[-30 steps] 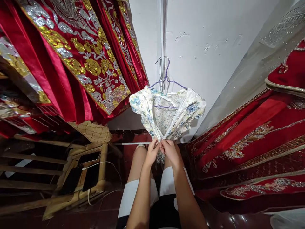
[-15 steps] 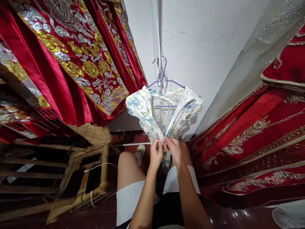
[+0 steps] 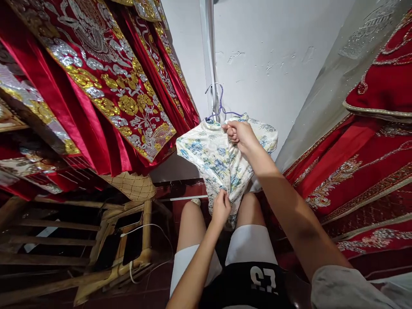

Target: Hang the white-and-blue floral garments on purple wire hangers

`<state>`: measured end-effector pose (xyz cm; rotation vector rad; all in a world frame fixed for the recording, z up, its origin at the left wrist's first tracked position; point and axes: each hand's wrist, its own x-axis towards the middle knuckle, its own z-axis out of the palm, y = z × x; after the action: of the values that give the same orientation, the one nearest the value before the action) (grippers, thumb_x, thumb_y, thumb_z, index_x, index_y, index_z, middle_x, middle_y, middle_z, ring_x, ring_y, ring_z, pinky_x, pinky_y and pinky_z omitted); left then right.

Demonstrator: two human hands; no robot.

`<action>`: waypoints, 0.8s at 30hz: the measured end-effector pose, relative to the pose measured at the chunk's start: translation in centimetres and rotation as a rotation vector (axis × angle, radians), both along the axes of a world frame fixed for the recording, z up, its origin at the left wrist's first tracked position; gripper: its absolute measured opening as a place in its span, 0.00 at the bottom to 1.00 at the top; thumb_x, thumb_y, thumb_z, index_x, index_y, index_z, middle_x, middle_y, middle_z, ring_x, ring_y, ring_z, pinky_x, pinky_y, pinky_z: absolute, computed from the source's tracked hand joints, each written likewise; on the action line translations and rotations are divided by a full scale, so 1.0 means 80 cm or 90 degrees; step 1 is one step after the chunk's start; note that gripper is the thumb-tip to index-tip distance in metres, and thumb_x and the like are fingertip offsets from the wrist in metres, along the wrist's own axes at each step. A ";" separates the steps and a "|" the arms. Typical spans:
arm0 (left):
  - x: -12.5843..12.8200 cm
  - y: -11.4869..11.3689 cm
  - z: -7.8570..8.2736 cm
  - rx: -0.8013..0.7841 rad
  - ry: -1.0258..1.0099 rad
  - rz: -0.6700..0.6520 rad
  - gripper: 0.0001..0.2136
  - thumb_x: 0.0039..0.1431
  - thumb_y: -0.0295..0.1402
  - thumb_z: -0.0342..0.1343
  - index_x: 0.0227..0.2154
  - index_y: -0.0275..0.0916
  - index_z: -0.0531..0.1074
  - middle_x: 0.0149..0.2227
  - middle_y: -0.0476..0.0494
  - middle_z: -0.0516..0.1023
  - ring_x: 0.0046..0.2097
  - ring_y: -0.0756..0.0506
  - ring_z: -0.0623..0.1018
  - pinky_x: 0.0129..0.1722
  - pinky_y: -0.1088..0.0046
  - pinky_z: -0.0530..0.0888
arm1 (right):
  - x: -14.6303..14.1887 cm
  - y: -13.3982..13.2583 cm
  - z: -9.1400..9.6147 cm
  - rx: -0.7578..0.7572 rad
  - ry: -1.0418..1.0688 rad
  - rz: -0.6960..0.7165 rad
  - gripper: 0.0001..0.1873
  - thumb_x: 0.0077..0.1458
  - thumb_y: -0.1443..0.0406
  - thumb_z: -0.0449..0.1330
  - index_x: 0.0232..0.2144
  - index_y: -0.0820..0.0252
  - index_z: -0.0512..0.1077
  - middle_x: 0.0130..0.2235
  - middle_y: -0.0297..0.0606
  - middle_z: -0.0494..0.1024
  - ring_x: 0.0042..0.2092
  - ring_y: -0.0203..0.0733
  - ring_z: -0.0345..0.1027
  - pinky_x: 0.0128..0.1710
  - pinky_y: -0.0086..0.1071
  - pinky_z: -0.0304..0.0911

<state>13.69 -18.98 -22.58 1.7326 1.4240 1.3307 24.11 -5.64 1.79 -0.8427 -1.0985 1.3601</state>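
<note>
A white dress [image 3: 209,156] with blue and yellow flowers hangs on a purple wire hanger [image 3: 221,101] in front of me. Its front is closed, with a straight zip line [image 3: 229,165] running down the middle. At the neckline, my right hand [image 3: 240,135] is closed at the top of that line; its fingers hide the zipper pull. Lower down, near the waist, my left hand [image 3: 222,208] pinches the dress front. The lower part of the dress hangs between my knees.
Red gowns [image 3: 128,81] with gold and silver embroidery hang at left. More red beaded gowns [image 3: 354,171] hang at right beside a sheer cover [image 3: 322,94]. A bamboo chair [image 3: 146,227] with a white cable [image 3: 154,225] stands at lower left. A white wall [image 3: 257,56] is behind the hanger.
My right hand has moved from the waist up to the neckline, and the open V front has closed. My left hand stays at the waist, slightly lower in view.
</note>
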 end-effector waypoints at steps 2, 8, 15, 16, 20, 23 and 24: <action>-0.014 0.020 0.013 -0.024 0.054 -0.055 0.07 0.63 0.28 0.49 0.28 0.43 0.63 0.25 0.51 0.66 0.28 0.45 0.68 0.33 0.71 0.63 | -0.003 -0.008 -0.003 0.023 -0.005 -0.012 0.11 0.62 0.64 0.58 0.28 0.63 0.70 0.17 0.25 0.61 0.15 0.25 0.47 0.14 0.22 0.40; -0.053 0.091 0.164 0.190 0.002 -0.051 0.10 0.70 0.36 0.50 0.50 0.41 0.69 0.36 0.45 0.78 0.36 0.45 0.76 0.41 0.70 0.70 | -0.002 -0.045 -0.025 0.114 -0.062 -0.008 0.16 0.65 0.62 0.57 0.26 0.62 0.71 0.16 0.28 0.65 0.17 0.27 0.53 0.18 0.22 0.46; -0.044 0.118 0.293 0.399 0.147 -0.025 0.10 0.70 0.34 0.53 0.32 0.38 0.72 0.31 0.46 0.76 0.35 0.47 0.74 0.39 0.70 0.69 | -0.001 -0.028 -0.033 0.210 -0.155 -0.035 0.19 0.63 0.63 0.55 0.20 0.59 0.67 0.16 0.25 0.57 0.18 0.28 0.47 0.21 0.25 0.43; -0.046 0.117 0.296 0.410 0.131 0.001 0.10 0.70 0.34 0.53 0.31 0.38 0.72 0.30 0.47 0.76 0.34 0.48 0.74 0.39 0.70 0.69 | -0.001 -0.024 -0.041 0.205 -0.184 -0.049 0.18 0.61 0.64 0.55 0.19 0.59 0.67 0.16 0.26 0.58 0.19 0.29 0.47 0.21 0.26 0.43; -0.099 0.136 0.297 0.436 -0.046 0.131 0.11 0.70 0.36 0.54 0.31 0.40 0.70 0.33 0.47 0.76 0.37 0.48 0.74 0.41 0.70 0.71 | 0.000 -0.028 -0.098 0.126 -0.285 -0.065 0.15 0.54 0.66 0.55 0.16 0.59 0.68 0.15 0.27 0.59 0.19 0.31 0.49 0.22 0.29 0.43; -0.175 0.166 0.282 0.347 -0.211 0.149 0.14 0.72 0.36 0.50 0.28 0.39 0.63 0.29 0.50 0.69 0.34 0.50 0.71 0.40 0.71 0.73 | -0.002 -0.047 -0.145 0.071 -0.230 -0.016 0.15 0.52 0.62 0.55 0.15 0.58 0.67 0.15 0.26 0.58 0.19 0.31 0.47 0.22 0.29 0.41; -0.198 0.174 0.272 0.297 -0.239 0.104 0.17 0.74 0.36 0.47 0.26 0.40 0.59 0.24 0.52 0.64 0.30 0.51 0.69 0.39 0.71 0.74 | -0.004 -0.055 -0.157 0.062 -0.205 -0.003 0.15 0.51 0.61 0.56 0.15 0.57 0.66 0.15 0.26 0.58 0.19 0.31 0.47 0.22 0.30 0.41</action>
<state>-2.19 -5.04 -0.78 1.5358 1.1165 2.0810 23.82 -10.02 -10.76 -1.0138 -1.3975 1.1819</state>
